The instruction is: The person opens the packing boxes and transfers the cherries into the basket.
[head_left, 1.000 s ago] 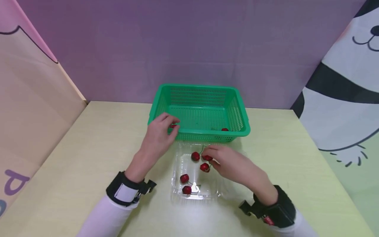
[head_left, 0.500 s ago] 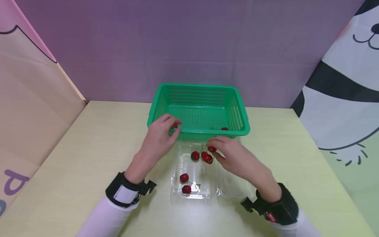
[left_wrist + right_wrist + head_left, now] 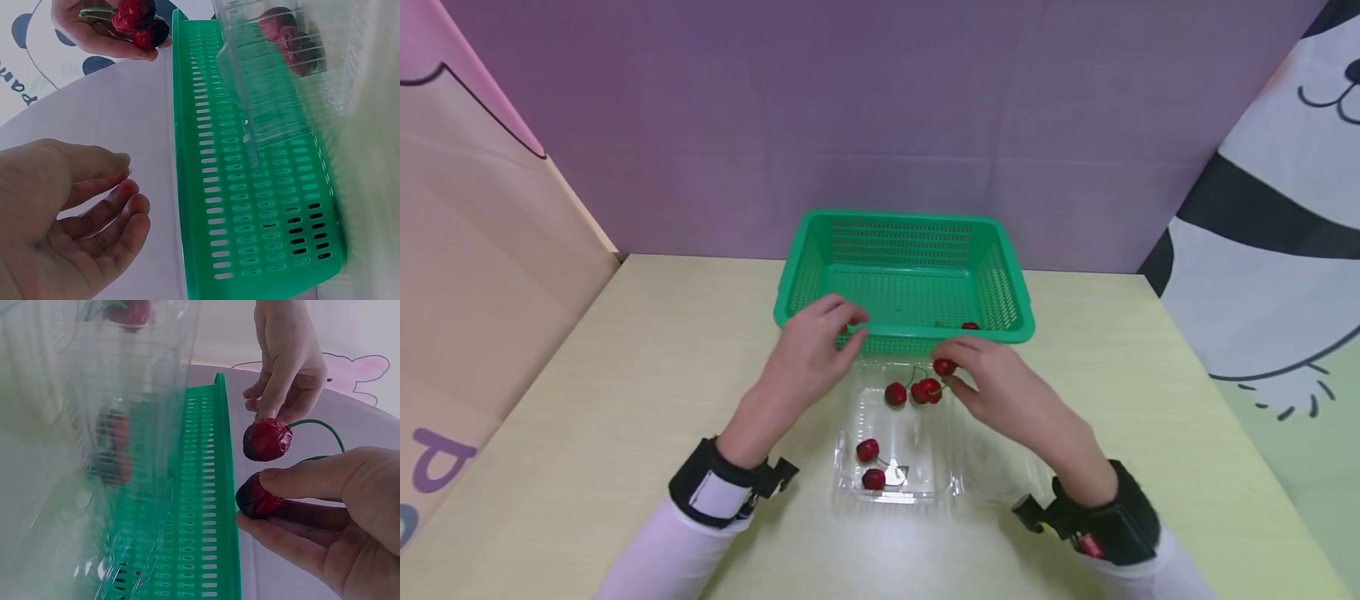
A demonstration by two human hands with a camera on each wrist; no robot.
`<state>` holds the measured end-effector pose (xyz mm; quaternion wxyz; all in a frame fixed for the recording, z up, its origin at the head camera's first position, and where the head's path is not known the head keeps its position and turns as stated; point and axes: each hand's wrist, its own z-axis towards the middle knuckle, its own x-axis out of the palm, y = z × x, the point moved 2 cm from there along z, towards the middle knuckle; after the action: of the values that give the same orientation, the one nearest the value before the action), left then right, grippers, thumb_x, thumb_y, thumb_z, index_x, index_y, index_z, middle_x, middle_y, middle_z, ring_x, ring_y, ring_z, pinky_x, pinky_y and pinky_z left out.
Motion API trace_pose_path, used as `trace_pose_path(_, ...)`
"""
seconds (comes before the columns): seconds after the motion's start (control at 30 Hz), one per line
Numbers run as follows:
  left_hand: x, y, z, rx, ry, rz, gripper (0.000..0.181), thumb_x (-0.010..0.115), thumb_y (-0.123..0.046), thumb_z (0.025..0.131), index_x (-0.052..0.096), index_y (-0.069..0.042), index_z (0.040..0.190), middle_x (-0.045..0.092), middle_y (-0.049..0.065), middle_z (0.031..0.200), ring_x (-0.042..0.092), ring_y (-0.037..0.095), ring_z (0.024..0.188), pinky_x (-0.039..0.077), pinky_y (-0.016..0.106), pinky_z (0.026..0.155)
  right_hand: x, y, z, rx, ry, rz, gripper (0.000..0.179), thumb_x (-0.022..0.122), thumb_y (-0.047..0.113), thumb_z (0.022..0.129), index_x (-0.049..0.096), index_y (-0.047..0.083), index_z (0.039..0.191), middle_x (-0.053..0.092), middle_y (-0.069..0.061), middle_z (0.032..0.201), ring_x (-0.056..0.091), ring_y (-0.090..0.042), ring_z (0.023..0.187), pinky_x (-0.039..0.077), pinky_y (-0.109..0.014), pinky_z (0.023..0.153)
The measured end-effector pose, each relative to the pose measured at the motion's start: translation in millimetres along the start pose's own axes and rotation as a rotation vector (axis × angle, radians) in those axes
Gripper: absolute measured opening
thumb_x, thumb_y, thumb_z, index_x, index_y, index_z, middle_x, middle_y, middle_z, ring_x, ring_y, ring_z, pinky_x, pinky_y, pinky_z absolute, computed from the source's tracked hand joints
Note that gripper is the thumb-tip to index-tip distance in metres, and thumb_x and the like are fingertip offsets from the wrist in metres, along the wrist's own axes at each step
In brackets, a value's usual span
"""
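My right hand [image 3: 1000,379] pinches one dark red cherry [image 3: 259,497] of a pair between thumb and fingertips. The second cherry [image 3: 267,439] hangs beside it on a green stem. Below, a clear plastic clamshell box [image 3: 917,475] lies with its lid folded out to the right. Two cherries [image 3: 895,394] with joined stems lie at its back, and another pair [image 3: 867,451] at its front left. My left hand [image 3: 808,346] is over the front left rim of the green basket [image 3: 917,336], fingers loosely bent; the left wrist view shows nothing between them.
A cherry [image 3: 970,327] shows inside the basket near its front right, and a bit of red shows behind my left fingers. The basket stands just behind the box, near the purple back wall [image 3: 880,125]. Printed cloth panels [image 3: 1262,250] flank the pale table [image 3: 685,333].
My right hand has lifted the cherry pair and drawn it up and slightly right, toward the basket's front. My left hand has shifted a little right at the basket rim.
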<state>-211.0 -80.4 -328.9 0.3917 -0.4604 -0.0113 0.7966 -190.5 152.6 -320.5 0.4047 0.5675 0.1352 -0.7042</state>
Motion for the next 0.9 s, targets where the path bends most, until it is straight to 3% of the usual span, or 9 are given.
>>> trace_pose_path(0.33, 0.7, -5.2, 0.0, 0.054, 0.081, 0.035, 0.012, 0.073, -0.007, 0.088, 0.072, -0.005, 0.099, 0.064, 0.002, 0.095, 0.064, 0.016, 0.084, 0.048, 0.019, 0.073, -0.7, -8.5, 0.2, -0.002, -0.071, 0.033, 0.027, 0.077, -0.007, 0.079, 0.068, 0.001, 0.103, 0.063, -0.002, 0.094, 0.064, -0.018, 0.086, 0.052, -0.027, 0.076)
trace_pose_path(0.67, 3.8, -10.9, -1.2, 0.11, 0.262, 0.096, 0.012, 0.073, -0.012, 0.09, 0.071, -0.008, 0.101, 0.064, -0.001, 0.097, 0.063, 0.014, 0.089, 0.049, 0.021, 0.076, -5.2, -13.6, 1.7, 0.06, -0.126, 0.116, 0.026, 0.075, -0.007, 0.082, 0.067, -0.002, 0.106, 0.066, -0.005, 0.099, 0.066, -0.019, 0.091, 0.053, -0.026, 0.078)
trace_pose_path(0.9, 5.1, -12.3, -2.8, 0.136, 0.34, 0.066, 0.011, 0.072, -0.012, 0.09, 0.071, -0.01, 0.1, 0.063, -0.003, 0.096, 0.063, 0.014, 0.088, 0.048, 0.019, 0.076, -6.3, -17.4, 1.8, 0.104, -0.15, 0.145, 0.028, 0.075, -0.006, 0.082, 0.067, -0.002, 0.109, 0.066, -0.006, 0.104, 0.067, -0.021, 0.093, 0.053, -0.026, 0.077)
